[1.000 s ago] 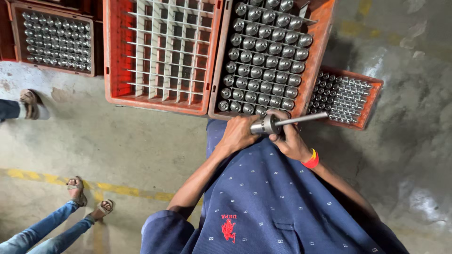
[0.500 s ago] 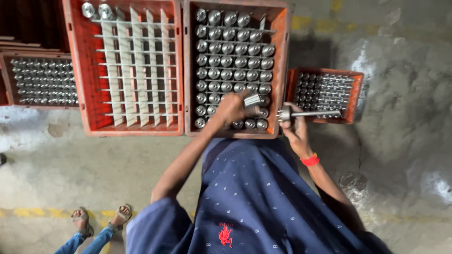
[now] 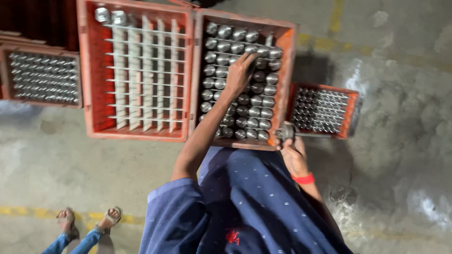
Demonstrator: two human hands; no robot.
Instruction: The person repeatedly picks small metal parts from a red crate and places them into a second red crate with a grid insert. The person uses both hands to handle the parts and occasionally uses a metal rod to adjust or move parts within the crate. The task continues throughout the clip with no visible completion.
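My left hand reaches far into a red crate packed with rows of shiny metal cylinders. Its fingers curl down over one cylinder near the crate's upper middle. At the crate's near right corner, my right hand, with a red band on its wrist, grips a metal tool that has a round head. The tool's thin rod points right, over a smaller red crate. My blue dotted shirt fills the bottom of the view.
A red crate with white dividers stands left of the full one, with two cylinders in its far left corner. Another crate of cylinders lies at far left. Another person's sandalled feet stand on the concrete floor at lower left.
My left hand has left the tool and stretched forward into the full crate. My right hand still holds the tool at the crate's near corner. The view has shifted, with the crates lower and farther right.
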